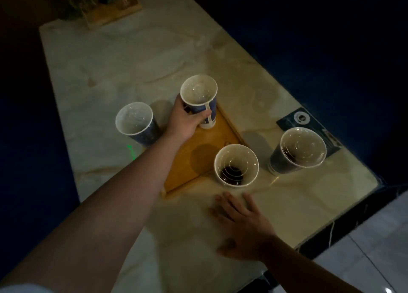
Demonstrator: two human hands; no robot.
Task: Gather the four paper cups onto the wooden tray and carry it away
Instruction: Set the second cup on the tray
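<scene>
While right-hand fingers lie spread on marble, left-hand fingers wrap a tapered paper cup.

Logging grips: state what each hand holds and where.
Left hand grips a paper cup around its lower side, over the tray. Right hand holds nothing.

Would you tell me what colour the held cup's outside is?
Dark blue with a white seam strip and base, on the cup; head view.

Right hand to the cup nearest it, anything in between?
Nothing visible. The right hand lies open on the table, and only bare tabletop separates it from the nearest cup, which stands at the tray corner.
</scene>
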